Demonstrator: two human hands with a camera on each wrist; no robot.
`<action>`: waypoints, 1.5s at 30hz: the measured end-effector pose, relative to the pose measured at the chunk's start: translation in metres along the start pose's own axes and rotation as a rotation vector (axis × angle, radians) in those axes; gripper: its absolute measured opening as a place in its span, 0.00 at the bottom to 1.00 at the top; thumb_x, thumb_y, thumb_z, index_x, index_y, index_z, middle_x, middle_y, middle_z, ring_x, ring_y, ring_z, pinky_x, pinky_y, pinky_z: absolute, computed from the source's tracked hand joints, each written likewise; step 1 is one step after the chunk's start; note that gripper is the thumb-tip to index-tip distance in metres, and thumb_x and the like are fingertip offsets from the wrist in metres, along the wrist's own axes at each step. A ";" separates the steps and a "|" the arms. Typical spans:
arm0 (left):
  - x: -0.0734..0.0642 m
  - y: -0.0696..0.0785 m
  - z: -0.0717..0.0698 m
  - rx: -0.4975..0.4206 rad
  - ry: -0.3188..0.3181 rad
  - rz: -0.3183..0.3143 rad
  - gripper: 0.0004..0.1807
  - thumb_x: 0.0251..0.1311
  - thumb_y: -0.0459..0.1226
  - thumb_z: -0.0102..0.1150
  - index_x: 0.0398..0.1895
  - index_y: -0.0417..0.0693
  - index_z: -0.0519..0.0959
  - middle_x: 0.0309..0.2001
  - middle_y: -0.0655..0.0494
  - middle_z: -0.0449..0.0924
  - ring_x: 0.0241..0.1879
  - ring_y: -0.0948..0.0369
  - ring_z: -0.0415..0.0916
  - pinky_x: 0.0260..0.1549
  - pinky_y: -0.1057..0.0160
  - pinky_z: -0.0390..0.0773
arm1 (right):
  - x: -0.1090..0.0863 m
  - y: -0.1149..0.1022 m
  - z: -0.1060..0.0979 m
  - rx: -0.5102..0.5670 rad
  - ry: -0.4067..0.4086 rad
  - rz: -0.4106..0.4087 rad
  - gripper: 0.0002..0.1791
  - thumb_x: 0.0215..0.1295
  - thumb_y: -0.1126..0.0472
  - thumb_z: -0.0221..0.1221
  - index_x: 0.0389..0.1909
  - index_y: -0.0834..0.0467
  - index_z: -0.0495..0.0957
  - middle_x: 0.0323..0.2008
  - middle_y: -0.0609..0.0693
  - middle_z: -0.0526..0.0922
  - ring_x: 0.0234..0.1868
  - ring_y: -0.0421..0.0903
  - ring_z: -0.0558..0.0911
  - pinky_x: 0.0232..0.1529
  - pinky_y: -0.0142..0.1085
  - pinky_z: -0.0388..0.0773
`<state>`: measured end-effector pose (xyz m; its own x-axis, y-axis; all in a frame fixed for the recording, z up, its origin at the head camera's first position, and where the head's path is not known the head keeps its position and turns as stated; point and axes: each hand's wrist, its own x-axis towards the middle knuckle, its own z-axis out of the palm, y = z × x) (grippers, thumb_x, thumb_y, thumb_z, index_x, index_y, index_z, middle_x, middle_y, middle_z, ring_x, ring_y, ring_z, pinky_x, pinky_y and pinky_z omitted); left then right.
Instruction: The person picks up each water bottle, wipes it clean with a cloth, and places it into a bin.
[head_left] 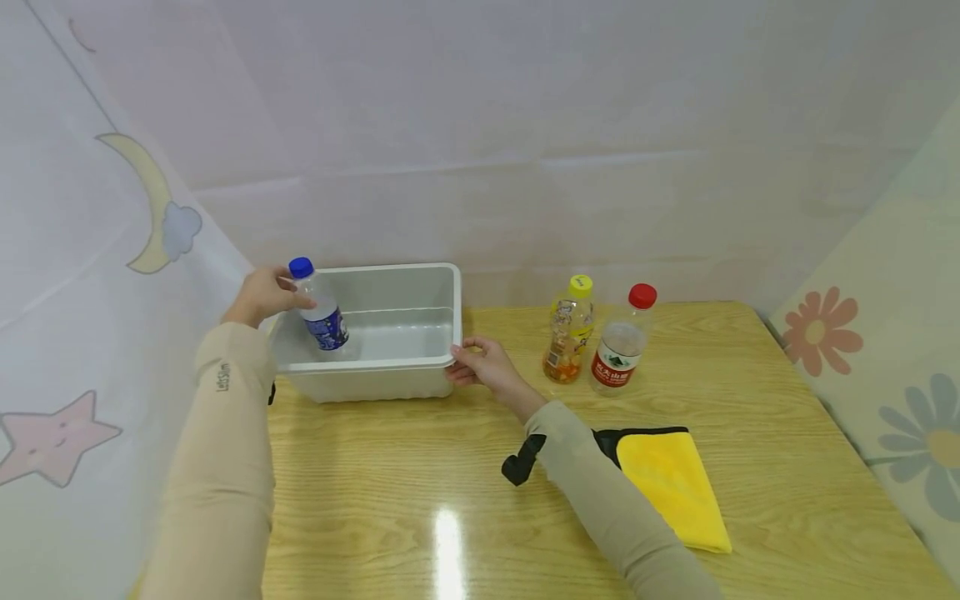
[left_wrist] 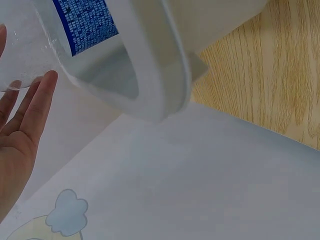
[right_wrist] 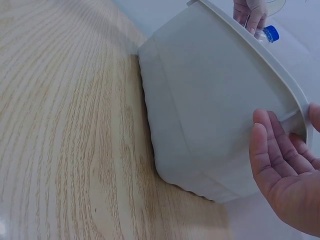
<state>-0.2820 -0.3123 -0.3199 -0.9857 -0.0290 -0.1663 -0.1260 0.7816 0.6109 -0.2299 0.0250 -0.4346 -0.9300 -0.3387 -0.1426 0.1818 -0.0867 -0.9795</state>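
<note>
My left hand (head_left: pixel 264 293) holds a clear plastic bottle (head_left: pixel 321 305) with a blue cap and blue label by its upper part. The bottle stands slightly tilted inside a white plastic bin (head_left: pixel 390 364), at its left end. In the left wrist view, the fingers (left_wrist: pixel 42 105) lie against the clear bottle wall, and the blue label (left_wrist: pixel 89 25) shows below. At the bin's front right corner, my right hand (head_left: pixel 483 367) grips the rim. The right wrist view has its fingers (right_wrist: pixel 272 145) under the rim of the bin (right_wrist: pixel 200 95) and the thumb above.
Right of the bin stand a yellow-capped bottle (head_left: pixel 568 333) with some orange contents and a red-capped bottle (head_left: pixel 619 346). A yellow cloth (head_left: pixel 671 479) with dark edging lies partly beneath the right forearm. Patterned sheeting (head_left: pixel 480 125) borders the wooden table (head_left: pixel 360 500) behind and on both sides.
</note>
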 end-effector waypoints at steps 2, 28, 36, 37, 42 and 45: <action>0.000 0.001 0.001 -0.007 0.005 -0.005 0.44 0.50 0.41 0.66 0.62 0.25 0.54 0.57 0.28 0.62 0.55 0.38 0.62 0.54 0.44 0.65 | 0.000 0.000 -0.001 0.002 0.000 0.003 0.10 0.66 0.63 0.52 0.43 0.66 0.69 0.23 0.54 0.82 0.24 0.43 0.82 0.35 0.44 0.81; 0.001 0.001 0.011 -0.082 0.051 0.021 0.39 0.54 0.42 0.63 0.60 0.27 0.58 0.58 0.29 0.61 0.52 0.39 0.65 0.52 0.45 0.69 | -0.002 -0.001 -0.005 0.018 -0.013 -0.007 0.10 0.66 0.63 0.52 0.42 0.65 0.68 0.24 0.53 0.82 0.24 0.43 0.82 0.35 0.44 0.81; 0.002 0.003 0.016 -0.094 0.082 0.020 0.40 0.54 0.42 0.62 0.62 0.27 0.55 0.58 0.29 0.61 0.57 0.38 0.60 0.54 0.44 0.66 | -0.001 0.000 -0.003 0.011 -0.012 0.000 0.10 0.66 0.63 0.52 0.42 0.65 0.68 0.24 0.53 0.81 0.24 0.43 0.82 0.40 0.50 0.78; 0.001 0.004 0.016 -0.093 0.080 0.017 0.41 0.54 0.42 0.62 0.63 0.27 0.55 0.58 0.29 0.61 0.57 0.38 0.60 0.54 0.44 0.66 | -0.001 0.000 -0.003 0.012 -0.015 -0.001 0.10 0.66 0.63 0.52 0.42 0.65 0.68 0.24 0.52 0.81 0.24 0.43 0.82 0.40 0.50 0.78; 0.002 0.003 0.015 -0.083 0.065 -0.001 0.42 0.55 0.43 0.61 0.64 0.28 0.52 0.59 0.29 0.59 0.57 0.38 0.58 0.55 0.44 0.65 | 0.000 0.001 -0.002 0.014 -0.020 -0.006 0.09 0.66 0.63 0.52 0.42 0.65 0.68 0.24 0.52 0.81 0.24 0.43 0.82 0.41 0.51 0.78; 0.003 0.002 0.015 -0.078 0.056 -0.009 0.44 0.56 0.44 0.60 0.65 0.28 0.49 0.61 0.28 0.57 0.59 0.37 0.57 0.56 0.43 0.63 | -0.001 0.000 -0.002 0.015 -0.018 -0.004 0.09 0.67 0.63 0.51 0.42 0.65 0.68 0.24 0.52 0.81 0.24 0.43 0.82 0.38 0.47 0.80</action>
<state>-0.2831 -0.3014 -0.3310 -0.9888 -0.0726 -0.1301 -0.1415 0.7301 0.6685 -0.2299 0.0272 -0.4351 -0.9248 -0.3553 -0.1359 0.1829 -0.1019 -0.9778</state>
